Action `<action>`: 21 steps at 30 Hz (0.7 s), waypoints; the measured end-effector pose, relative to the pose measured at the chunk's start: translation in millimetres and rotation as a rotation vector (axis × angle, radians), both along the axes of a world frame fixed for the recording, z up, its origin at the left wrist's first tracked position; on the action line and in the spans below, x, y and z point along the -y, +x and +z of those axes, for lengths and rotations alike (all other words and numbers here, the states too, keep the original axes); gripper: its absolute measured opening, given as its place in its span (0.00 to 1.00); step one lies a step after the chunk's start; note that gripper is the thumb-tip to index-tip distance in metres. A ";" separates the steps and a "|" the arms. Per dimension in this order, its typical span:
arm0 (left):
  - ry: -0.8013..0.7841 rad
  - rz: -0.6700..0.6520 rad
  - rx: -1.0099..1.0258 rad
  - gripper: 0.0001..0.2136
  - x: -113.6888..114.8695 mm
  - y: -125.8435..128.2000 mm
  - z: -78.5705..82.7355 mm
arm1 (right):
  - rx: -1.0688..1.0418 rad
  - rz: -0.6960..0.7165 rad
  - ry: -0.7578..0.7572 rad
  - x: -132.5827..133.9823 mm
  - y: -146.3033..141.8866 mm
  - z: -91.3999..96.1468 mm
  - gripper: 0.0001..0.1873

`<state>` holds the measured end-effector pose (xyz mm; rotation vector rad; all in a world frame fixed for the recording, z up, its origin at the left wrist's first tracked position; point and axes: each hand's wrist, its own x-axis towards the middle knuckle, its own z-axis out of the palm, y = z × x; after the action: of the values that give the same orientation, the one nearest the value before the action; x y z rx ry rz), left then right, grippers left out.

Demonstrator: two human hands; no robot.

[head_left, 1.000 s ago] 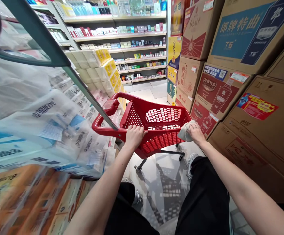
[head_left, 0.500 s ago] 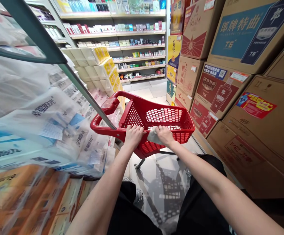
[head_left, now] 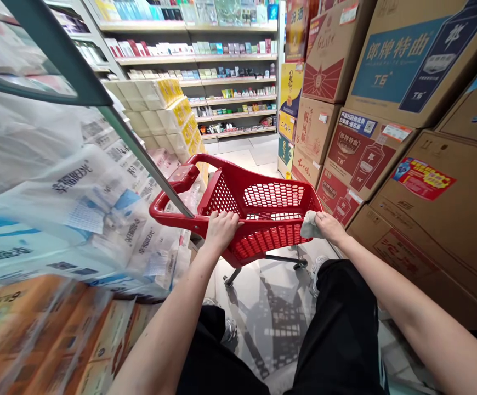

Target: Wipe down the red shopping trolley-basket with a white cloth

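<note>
A red plastic shopping cart (head_left: 263,241) with a perforated basket stands sideways in front of me on dark legs with wheels. My left hand (head_left: 222,230) is closed over the near rim of the basket, close to the handle end. At the basket's right end, my right hand (head_left: 327,226) grips a pale grey-white cloth (head_left: 309,225), which lies against the near corner of the rim. No goods show inside the basket. The cart's red handle (head_left: 172,189) points to the left.
Stacked cardboard cartons (head_left: 423,219) line the right side. Plastic-wrapped paper packs (head_left: 98,203) and orange packages (head_left: 37,323) are piled on the left. Shelves of small boxes (head_left: 197,57) stand behind the cart. A grey metal bar with a dark frame (head_left: 127,145) crosses the upper left.
My right hand has slid the cloth rightward along the near rim, from the middle to the far right corner. My left hand keeps its place on the rim.
</note>
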<state>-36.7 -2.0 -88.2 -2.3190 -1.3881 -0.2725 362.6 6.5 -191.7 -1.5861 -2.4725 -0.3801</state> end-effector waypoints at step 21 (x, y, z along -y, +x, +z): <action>0.073 0.043 -0.032 0.14 6.9 20.7 -3.0 | -0.114 -0.024 0.157 -3.8 -177.2 28.6 0.17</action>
<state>-15.9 -8.8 -91.2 -2.2221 -1.3877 -0.2670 185.4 10.4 -163.0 -1.5309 -2.2815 -0.4620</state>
